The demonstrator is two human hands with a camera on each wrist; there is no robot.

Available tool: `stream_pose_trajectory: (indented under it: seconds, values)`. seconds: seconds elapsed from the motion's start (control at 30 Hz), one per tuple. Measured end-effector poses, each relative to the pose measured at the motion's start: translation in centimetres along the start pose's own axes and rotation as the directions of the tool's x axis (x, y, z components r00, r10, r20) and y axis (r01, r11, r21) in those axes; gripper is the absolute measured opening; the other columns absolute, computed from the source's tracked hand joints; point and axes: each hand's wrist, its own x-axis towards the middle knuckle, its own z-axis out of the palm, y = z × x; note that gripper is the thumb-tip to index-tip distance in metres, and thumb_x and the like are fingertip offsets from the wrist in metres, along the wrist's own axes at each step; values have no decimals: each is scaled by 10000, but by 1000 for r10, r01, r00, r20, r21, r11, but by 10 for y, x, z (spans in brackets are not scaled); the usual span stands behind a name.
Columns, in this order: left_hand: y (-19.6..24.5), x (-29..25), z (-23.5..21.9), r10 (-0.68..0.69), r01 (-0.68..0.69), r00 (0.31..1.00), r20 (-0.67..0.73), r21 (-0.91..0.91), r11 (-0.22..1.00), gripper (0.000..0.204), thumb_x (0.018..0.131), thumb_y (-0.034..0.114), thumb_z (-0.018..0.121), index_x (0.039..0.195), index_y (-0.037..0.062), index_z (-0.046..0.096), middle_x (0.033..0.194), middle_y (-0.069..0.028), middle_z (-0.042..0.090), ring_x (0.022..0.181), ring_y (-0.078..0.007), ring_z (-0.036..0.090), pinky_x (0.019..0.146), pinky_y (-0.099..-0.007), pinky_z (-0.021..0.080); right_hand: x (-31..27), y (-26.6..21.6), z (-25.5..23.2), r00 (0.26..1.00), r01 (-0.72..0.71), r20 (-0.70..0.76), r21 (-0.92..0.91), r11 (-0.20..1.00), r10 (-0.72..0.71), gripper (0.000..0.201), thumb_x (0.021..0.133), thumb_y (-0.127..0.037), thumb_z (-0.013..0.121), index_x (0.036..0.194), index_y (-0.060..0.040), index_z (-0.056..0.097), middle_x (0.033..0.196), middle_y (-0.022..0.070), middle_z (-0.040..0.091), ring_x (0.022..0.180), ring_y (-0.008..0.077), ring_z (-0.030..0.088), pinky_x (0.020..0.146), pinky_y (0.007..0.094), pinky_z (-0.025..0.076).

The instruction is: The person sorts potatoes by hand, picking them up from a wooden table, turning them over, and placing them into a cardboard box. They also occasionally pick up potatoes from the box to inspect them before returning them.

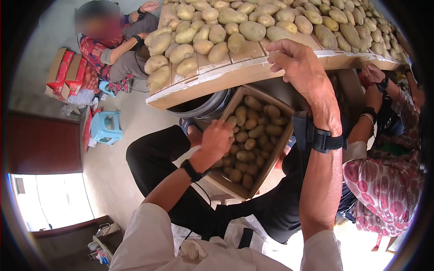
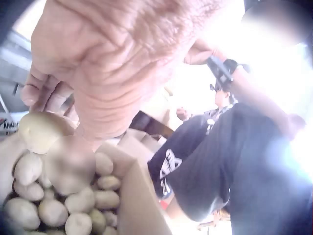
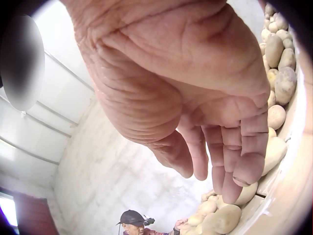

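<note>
Left hand (image 1: 216, 140) down in the brown cardboard box of tan potatoes (image 1: 275, 151) on the lap — its grip curled round one pale yellow-brown potato (image 2: 38, 128), near the box's 10 o'clock corner. Right hand (image 1: 296, 63) raised to the front edge of the slatted pale wooden surface (image 1: 217, 79), fingers loosely bent, grip holding nothing — fingertips (image 3: 247, 169) just beside the heaped loose potatoes (image 1: 235, 27). At 10 o'clock, a seated person (image 1: 120, 45); a light blue plastic stool (image 1: 106, 128) on the floor.
</note>
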Motion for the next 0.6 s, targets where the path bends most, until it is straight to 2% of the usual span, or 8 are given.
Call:
stream_pose_trajectory:
  seconds: [0.13, 0.17, 0.2, 0.23, 0.27, 0.37, 0.43, 0.6]
  values:
    - [-37, 8, -69, -70, -36, 931, -357, -281, 959, 405, 795, 154, 801, 1150, 52, 636, 1107, -171, 657, 1047, -414, 618, 907, -470, 527, -2, 0, 1, 1000, -11, -7, 5, 1000, 12, 398, 916, -242, 571, 1191, 21, 687, 897, 141, 718, 860, 257, 672, 840, 372, 515]
    - [-47, 11, -85, -263, 115, 932, -249, -484, 867, 443, 820, 160, 792, 1208, 27, 626, 1154, -193, 654, 1078, -415, 620, 936, -471, 517, -3, -2, 1, 1000, -6, -8, 6, 1000, 6, 398, 916, -242, 571, 1191, 21, 687, 897, 141, 718, 860, 257, 672, 840, 372, 515]
    - [-62, 18, -100, -240, 95, 887, -395, -354, 931, 452, 826, 161, 788, 1229, 24, 635, 1147, -196, 666, 1075, -388, 644, 948, -438, 524, -4, -5, 0, 1000, -25, 0, 8, 1000, 25, 396, 916, -241, 575, 1192, 21, 687, 903, 138, 718, 860, 253, 668, 840, 370, 515]
    - [-82, 23, -112, -399, 172, 846, -353, -528, 831, 470, 841, 173, 787, 1263, 24, 642, 1165, -191, 683, 1081, -327, 668, 945, -396, 531, -5, -7, 0, 999, -45, 9, 10, 999, 44, 394, 916, -239, 579, 1192, 21, 686, 909, 136, 718, 859, 248, 664, 840, 369, 515]
    - [-85, 30, -136, -423, 165, 804, -418, -526, 834, 464, 858, 192, 788, 1267, 20, 650, 1194, -182, 697, 1100, -278, 674, 941, -370, 531, -5, -7, 0, 999, -40, 8, 10, 999, 40, 394, 916, -239, 579, 1192, 21, 686, 909, 136, 718, 859, 248, 664, 840, 369, 515]
    - [-128, 50, -171, -412, 149, 751, -516, -475, 867, 445, 887, 194, 768, 1281, 20, 653, 1227, -170, 700, 1126, -243, 674, 953, -355, 528, -7, -7, 2, 999, -42, 3, 13, 999, 42, 389, 917, -237, 583, 1194, 16, 687, 911, 132, 715, 853, 233, 658, 836, 366, 514]
    - [-156, 59, -172, -492, 107, 701, -516, -606, 788, 414, 909, 156, 730, 1295, 26, 655, 1235, -161, 710, 1131, -245, 688, 973, -354, 527, -8, -8, 2, 997, -69, 23, 23, 997, 69, 389, 918, -237, 585, 1197, 13, 686, 920, 138, 717, 857, 237, 660, 841, 366, 514]
    - [-181, 59, -157, -513, 258, 716, -474, -503, 825, 364, 952, 114, 663, 1300, 7, 660, 1212, -165, 729, 1127, -243, 696, 1004, -339, 508, -7, -3, 4, 999, -35, 2, 21, 999, 35, 389, 916, -244, 588, 1199, 4, 688, 915, 140, 724, 864, 249, 670, 843, 369, 514]
